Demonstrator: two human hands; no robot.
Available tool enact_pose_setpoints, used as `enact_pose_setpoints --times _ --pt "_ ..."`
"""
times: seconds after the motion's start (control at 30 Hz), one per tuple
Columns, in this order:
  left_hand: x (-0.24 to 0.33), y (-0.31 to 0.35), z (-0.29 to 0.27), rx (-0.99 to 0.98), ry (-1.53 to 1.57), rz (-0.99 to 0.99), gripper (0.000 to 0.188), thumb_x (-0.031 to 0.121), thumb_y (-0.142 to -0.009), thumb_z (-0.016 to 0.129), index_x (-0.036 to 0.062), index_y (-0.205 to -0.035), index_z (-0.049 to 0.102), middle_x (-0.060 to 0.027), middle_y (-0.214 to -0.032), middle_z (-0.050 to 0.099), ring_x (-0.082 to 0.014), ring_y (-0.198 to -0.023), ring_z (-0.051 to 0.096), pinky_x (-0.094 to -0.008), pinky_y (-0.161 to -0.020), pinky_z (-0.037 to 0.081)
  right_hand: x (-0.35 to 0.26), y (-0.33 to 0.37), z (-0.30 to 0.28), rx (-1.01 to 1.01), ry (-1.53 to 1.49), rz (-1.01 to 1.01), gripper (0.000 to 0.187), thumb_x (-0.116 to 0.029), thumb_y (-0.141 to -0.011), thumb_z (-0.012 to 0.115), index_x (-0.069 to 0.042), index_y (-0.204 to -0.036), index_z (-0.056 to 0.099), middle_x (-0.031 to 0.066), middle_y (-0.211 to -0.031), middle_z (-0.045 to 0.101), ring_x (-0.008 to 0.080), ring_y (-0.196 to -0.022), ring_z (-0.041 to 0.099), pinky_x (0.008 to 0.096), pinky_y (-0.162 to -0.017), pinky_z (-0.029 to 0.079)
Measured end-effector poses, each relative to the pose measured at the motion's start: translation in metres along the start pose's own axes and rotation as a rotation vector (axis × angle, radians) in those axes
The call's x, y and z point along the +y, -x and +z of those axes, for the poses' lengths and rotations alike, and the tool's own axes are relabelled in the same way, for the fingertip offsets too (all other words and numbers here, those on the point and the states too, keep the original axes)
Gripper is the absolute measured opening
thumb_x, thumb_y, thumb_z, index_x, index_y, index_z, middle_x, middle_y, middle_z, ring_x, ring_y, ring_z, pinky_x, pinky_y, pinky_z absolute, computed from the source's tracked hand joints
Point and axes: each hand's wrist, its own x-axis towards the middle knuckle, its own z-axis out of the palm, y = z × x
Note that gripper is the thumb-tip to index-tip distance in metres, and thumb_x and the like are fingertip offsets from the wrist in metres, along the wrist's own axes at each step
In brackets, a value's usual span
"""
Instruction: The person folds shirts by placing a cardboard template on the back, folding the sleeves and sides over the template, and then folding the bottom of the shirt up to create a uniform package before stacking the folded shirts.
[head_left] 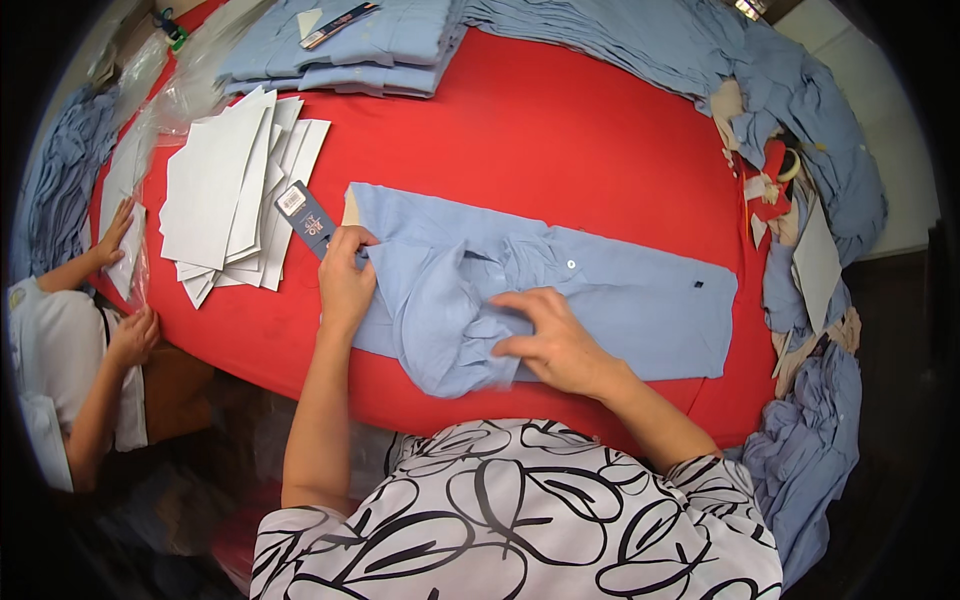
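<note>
A folded garment of light-blue cloth (650,310) lies across the red cloth-covered desk (590,130), directly below the fingers of both hands. The left hand (347,280) is at its left end, and its fingers are pinching the edge of the blue cloth. The right hand (560,345) is above the middle part, with its thumb and forefinger spread well apart; I cannot tell if the fingertips touch the cloth, because this hand is a little blurred. Between the fingers of the two hands, the cloth is bunched into a loose, rounded fold. A small round white button (571,265) is on the garment, beyond the right fingers and slightly to their right.

Just beside the left fingers, on their far left side, there is a dark-blue rectangular hang tag with a white sticker (304,214). Farther left of these fingers, white flat sheets (215,200) are lying in an uneven pile. Beyond the left fingers, near the far edge, there is a stack of folded light-blue garments (370,75). Well to the right of the right fingers, a long heap of crumpled blue clothes (815,160) follows the desk's edge. Far to the left of the left fingers, another person's two bare hands (133,338) are near clear plastic film (140,265).
</note>
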Motion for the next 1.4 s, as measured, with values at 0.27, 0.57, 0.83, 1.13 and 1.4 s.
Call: enact_pose_setpoints --times 0.27,0.57,0.83,1.13,1.4 --pt "-0.003 -0.002 -0.009 0.012 0.052 -0.105 0.011 0.002 -0.084 0.059 -0.0009 -0.095 0.062 -0.0079 -0.090 0.060 -0.0200 -0.075 0.057 -0.0308 -0.068 0.045 0.000 0.036 0.013 0.290 -0.048 0.301 0.042 0.009 -0.079 0.056 -0.011 -0.112 0.072 0.0154 -0.105 0.061 0.0289 -0.098 0.058 0.0361 -0.087 0.050" --pt "-0.003 0.000 -0.015 -0.007 0.155 -0.069 0.016 0.000 -0.086 0.058 0.0000 -0.100 0.064 -0.0095 -0.103 0.061 -0.0206 -0.085 0.058 -0.0303 -0.078 0.047 0.025 0.070 -0.028 0.243 -0.077 0.413 0.041 0.005 -0.086 0.047 -0.004 -0.121 0.066 0.0157 -0.117 0.063 0.0329 -0.109 0.058 0.0387 -0.096 0.046" --pt "0.067 0.014 -0.005 0.100 -0.325 0.318 0.027 -0.001 -0.088 0.056 0.0047 -0.112 0.066 -0.0122 -0.118 0.060 -0.0291 -0.113 0.055 -0.0401 -0.096 0.043 0.089 0.215 -0.097 0.606 0.839 1.453 0.055 -0.034 -0.089 0.068 -0.004 -0.133 0.054 0.0194 -0.129 0.053 0.0385 -0.117 0.049 0.0427 -0.098 0.043" --pt "0.106 0.034 0.074 -0.334 -0.282 0.466 0.037 0.023 -0.090 0.063 0.0129 -0.126 0.064 -0.0076 -0.136 0.056 -0.0340 -0.132 0.045 -0.0514 -0.113 0.031 0.088 0.256 -0.092 0.829 0.485 1.268 0.050 -0.033 -0.081 0.077 0.002 -0.113 0.060 0.0247 -0.101 0.067 0.0413 -0.094 0.065 0.0453 -0.086 0.049" --pt "0.117 0.033 0.074 -0.424 -0.379 0.476 0.065 0.040 -0.082 0.071 0.0129 -0.139 0.054 -0.0098 -0.146 0.047 -0.0359 -0.137 0.037 -0.0545 -0.115 0.025 0.087 0.307 -0.081 0.852 0.378 1.271 0.036 -0.020 -0.082 0.075 0.004 -0.103 0.059 0.0175 -0.092 0.067 0.0316 -0.085 0.065 0.0390 -0.079 0.051"
